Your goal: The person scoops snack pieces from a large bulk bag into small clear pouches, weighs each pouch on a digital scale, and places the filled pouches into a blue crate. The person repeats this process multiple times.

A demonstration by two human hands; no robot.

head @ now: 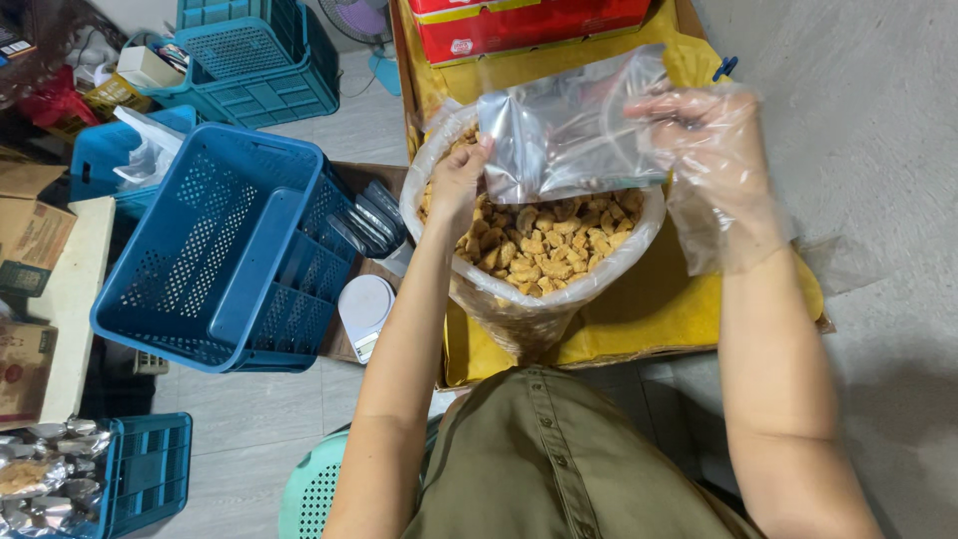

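I hold a clear, silvery plastic pouch point(569, 130) spread between both hands, above a large clear bag point(519, 309) full of several golden-brown fried snack pieces point(544, 245). My left hand point(457, 185), bare, pinches the pouch's left edge. On my right hand point(714, 150) is a loose clear plastic glove, and it grips the pouch's right top edge. The big bag rests on a yellow sheet point(649, 309) laid in a cardboard box.
A tilted blue plastic crate point(215, 260) stands to the left, with more blue crates point(259, 60) behind it. A small white scale point(364, 311) lies beside the box. A red carton point(529, 25) sits at the top. Filled silvery packets point(45, 479) lie at bottom left.
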